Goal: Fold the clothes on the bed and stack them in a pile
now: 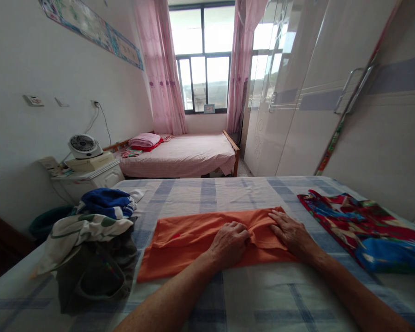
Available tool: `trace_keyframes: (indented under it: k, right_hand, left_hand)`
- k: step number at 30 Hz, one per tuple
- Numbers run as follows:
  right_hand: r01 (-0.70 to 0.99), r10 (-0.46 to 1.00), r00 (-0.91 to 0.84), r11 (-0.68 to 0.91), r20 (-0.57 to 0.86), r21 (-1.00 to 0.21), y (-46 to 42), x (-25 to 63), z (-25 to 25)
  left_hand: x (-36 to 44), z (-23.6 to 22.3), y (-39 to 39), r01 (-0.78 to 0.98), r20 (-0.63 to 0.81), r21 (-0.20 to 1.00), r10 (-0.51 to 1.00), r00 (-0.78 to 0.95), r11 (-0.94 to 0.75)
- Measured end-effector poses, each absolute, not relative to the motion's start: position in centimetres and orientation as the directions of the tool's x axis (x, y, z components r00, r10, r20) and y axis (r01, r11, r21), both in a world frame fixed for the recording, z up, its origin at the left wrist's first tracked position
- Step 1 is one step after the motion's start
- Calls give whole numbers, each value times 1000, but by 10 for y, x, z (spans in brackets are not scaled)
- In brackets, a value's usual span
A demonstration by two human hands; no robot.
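An orange garment (pixel 190 240) lies folded into a long band across the checked bed sheet (pixel 263 295) in front of me. My left hand (pixel 230 242) rests on its middle with the fingers curled, pinching a fold of the orange cloth. My right hand (pixel 290 230) lies just to the right on the garment, fingers stretched out and pressing the cloth flat. The two hands nearly touch at the fold.
A heap of clothes (pixel 93 235), white, blue and dark, sits at the left of the bed. A red and blue patterned cloth (pixel 363 230) lies at the right. A wardrobe (pixel 332 92) stands right, a second bed (pixel 183 154) and a nightstand with a fan (pixel 85 146) beyond.
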State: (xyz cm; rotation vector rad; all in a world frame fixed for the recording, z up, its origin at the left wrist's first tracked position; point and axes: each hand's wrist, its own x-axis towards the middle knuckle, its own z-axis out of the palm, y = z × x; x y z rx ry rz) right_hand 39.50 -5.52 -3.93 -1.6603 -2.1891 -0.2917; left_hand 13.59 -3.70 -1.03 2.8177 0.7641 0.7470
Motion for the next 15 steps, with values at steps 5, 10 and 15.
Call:
trace_keyframes:
  k: [5, 10, 15]
  right_hand:
    - [954, 872, -237, 292, 429, -68, -54, 397, -41]
    - [962, 876, -228, 270, 425, -42, -55, 395, -40]
    - [962, 876, -232, 271, 423, -33, -56, 393, -38]
  left_hand:
    - [136, -11, -37, 438, 433, 251, 505, 747, -863]
    - [136, -11, -37, 435, 438, 257, 506, 743, -863]
    - [136, -10, -37, 433, 441, 257, 504, 743, -864]
